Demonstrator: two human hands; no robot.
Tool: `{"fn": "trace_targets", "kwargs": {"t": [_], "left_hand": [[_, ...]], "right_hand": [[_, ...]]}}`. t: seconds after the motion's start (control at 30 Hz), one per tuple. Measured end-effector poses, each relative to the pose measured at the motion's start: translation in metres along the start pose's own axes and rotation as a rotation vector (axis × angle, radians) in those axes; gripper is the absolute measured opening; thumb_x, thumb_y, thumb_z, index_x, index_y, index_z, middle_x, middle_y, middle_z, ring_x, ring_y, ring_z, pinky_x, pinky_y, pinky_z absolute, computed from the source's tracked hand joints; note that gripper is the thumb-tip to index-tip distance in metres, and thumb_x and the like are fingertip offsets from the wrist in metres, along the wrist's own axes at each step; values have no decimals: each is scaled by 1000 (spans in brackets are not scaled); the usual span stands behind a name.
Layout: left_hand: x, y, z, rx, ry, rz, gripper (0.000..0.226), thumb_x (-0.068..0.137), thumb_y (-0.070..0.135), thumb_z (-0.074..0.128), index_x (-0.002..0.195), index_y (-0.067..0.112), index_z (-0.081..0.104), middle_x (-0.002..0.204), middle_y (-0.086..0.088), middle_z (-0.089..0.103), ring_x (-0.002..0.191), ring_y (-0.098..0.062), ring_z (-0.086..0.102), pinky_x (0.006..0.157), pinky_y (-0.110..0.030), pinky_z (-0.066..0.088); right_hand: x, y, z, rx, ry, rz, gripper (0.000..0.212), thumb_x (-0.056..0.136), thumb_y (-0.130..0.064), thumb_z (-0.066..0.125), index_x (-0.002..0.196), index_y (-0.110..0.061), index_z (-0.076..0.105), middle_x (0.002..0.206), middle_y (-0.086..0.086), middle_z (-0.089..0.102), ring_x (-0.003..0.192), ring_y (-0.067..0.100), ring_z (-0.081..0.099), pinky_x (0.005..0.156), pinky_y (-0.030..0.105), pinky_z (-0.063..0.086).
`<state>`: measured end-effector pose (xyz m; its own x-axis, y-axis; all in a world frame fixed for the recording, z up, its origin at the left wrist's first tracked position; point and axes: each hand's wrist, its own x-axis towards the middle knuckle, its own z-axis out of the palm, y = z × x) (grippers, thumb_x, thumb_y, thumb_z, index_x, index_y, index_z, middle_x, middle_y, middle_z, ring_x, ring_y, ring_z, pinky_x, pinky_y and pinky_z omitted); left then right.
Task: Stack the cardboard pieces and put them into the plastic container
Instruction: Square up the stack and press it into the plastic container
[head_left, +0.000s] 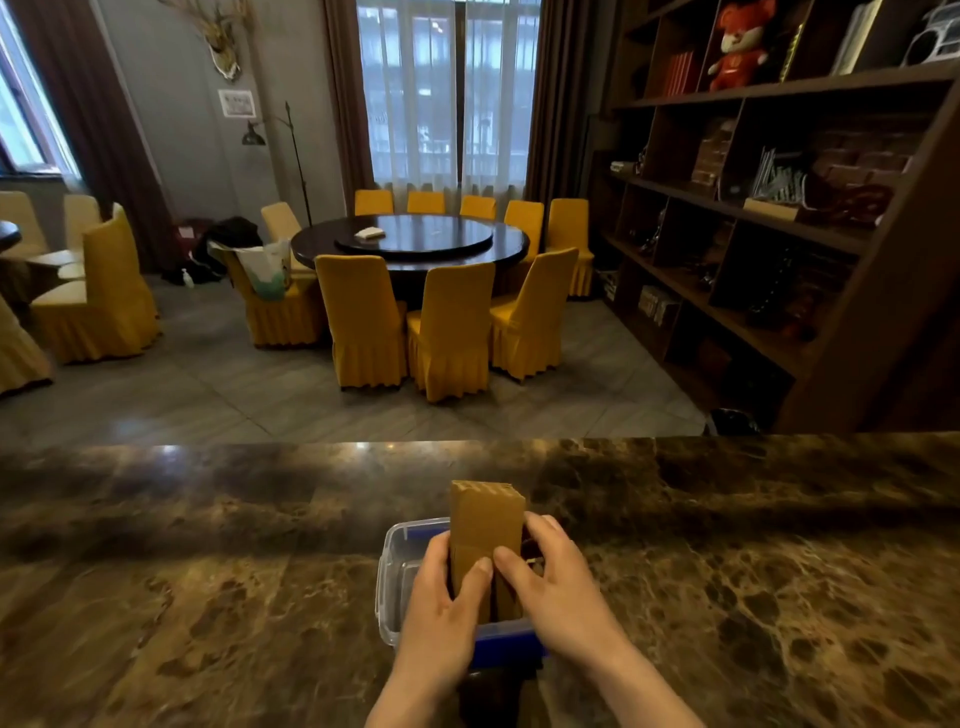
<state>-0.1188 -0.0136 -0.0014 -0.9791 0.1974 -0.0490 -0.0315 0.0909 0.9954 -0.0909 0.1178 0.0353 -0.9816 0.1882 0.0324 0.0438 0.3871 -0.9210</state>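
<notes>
A stack of brown cardboard pieces (485, 519) stands on end, tilted slightly away from me, with its lower end inside a clear plastic container (390, 566) that has blue handles. The container sits on the dark marble counter (208, 597) just in front of me. My left hand (441, 618) grips the stack's left side, thumb pressed on its near face. My right hand (550, 577) holds the right side, thumb beside the left thumb. The stack's bottom and most of the container's inside are hidden by my hands.
The counter's far edge (467, 441) runs across the view. Beyond it lie a tiled floor, a round dark dining table (410, 241) ringed by yellow-covered chairs, and a tall wooden shelf unit (779, 208) on the right.
</notes>
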Motion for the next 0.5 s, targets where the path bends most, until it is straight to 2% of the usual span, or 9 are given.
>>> {"fn": "trace_targets", "kwargs": {"t": [0.1, 0.17, 0.27, 0.37, 0.43, 0.5], "left_hand": [[8, -5, -4, 17, -37, -41, 22, 102, 26, 59, 123, 33, 55, 117, 7, 70, 106, -8, 69, 90, -27, 59], [13, -5, -6, 53, -52, -73, 22, 102, 28, 58, 123, 33, 52, 119, 9, 67, 108, -11, 67, 87, -26, 58], [22, -4, -11, 64, -63, -170, 25, 101, 27, 60, 125, 28, 53, 115, 8, 68, 103, -9, 68, 75, -20, 56], [32, -3, -19, 66, -59, -216, 32, 99, 25, 65, 128, 24, 52, 116, -2, 72, 102, -17, 73, 82, -30, 62], [36, -2, -23, 85, -15, -218, 35, 97, 29, 67, 128, 27, 52, 117, -4, 72, 102, -17, 74, 83, -31, 63], [38, -4, -26, 104, 26, -228, 34, 96, 33, 68, 126, 27, 55, 115, -3, 73, 102, -17, 74, 88, -38, 63]], "right_hand": [[12, 4, -2, -17, -42, 52, 32, 97, -26, 66, 128, -26, 60, 119, -5, 66, 108, 12, 66, 96, 36, 59], [20, 8, -3, -23, -69, 69, 35, 95, -27, 69, 129, -25, 61, 117, -5, 68, 106, 13, 67, 94, 37, 60], [32, 14, -3, -26, -117, 134, 34, 94, -26, 71, 127, -23, 61, 115, -4, 69, 102, 13, 68, 86, 30, 61], [43, 16, -2, 19, -161, 195, 25, 94, -25, 70, 118, -24, 64, 105, -4, 72, 93, 10, 71, 66, 17, 57], [48, 16, -1, 52, -183, 234, 21, 94, -23, 70, 115, -24, 66, 101, -4, 74, 90, 9, 72, 62, 15, 55], [54, 18, 1, 62, -209, 266, 22, 94, -22, 70, 116, -22, 67, 100, -4, 75, 91, 9, 72, 63, 16, 54]]}}
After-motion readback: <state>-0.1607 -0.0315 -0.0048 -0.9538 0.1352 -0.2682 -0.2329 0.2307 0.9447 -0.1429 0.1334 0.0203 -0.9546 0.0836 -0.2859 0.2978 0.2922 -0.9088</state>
